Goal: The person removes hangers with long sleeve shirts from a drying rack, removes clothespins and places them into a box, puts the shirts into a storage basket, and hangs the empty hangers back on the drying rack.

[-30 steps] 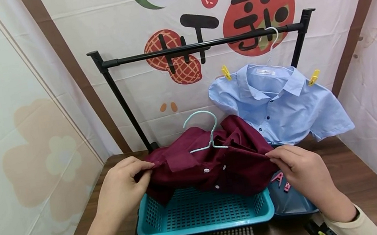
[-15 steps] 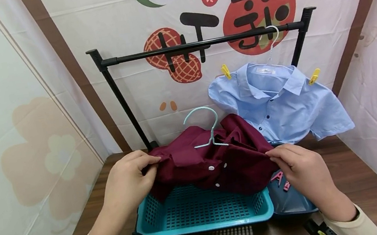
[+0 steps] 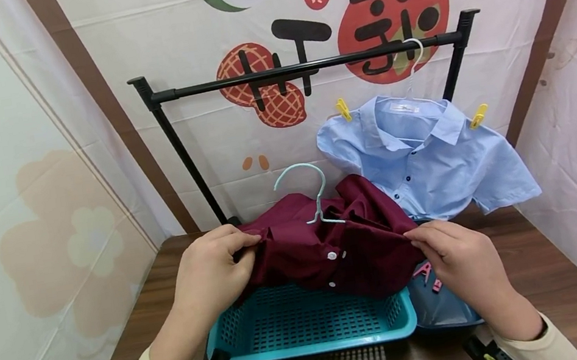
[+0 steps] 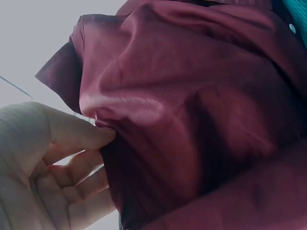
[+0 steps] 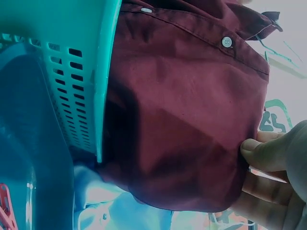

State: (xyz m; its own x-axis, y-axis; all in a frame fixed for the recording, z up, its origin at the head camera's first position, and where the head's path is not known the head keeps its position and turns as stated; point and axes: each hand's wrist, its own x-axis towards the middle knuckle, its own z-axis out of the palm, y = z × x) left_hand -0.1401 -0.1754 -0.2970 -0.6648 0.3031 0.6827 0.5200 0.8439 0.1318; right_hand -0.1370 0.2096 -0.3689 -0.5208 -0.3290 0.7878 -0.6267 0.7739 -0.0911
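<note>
A maroon shirt (image 3: 299, 258) with white buttons is spread over the back of a teal basket. My left hand (image 3: 218, 270) pinches its left side by the collar, thumb against the cloth in the left wrist view. At the opposite side my right hand (image 3: 459, 254) pinches the front edge; the right wrist view shows the thumb (image 5: 261, 151) on that edge. A mint-green hanger (image 3: 319, 200) pokes up from the neck opening, its hook upright and its arms mostly hidden inside the shirt.
A black rack (image 3: 252, 79) stands behind, with a light blue shirt (image 3: 430, 160) hanging on it, yellow clothespins (image 3: 479, 116) at its shoulders. The teal basket (image 3: 317, 347) sits on the wooden table beside a blue bin (image 3: 445, 311) holding pink clothespins (image 3: 424, 273).
My left hand has moved right and slightly up, drawing the shirt's left side inward over the hanger. The hanger has risen slightly, with less of its arms showing. My right hand stays nearly still.
</note>
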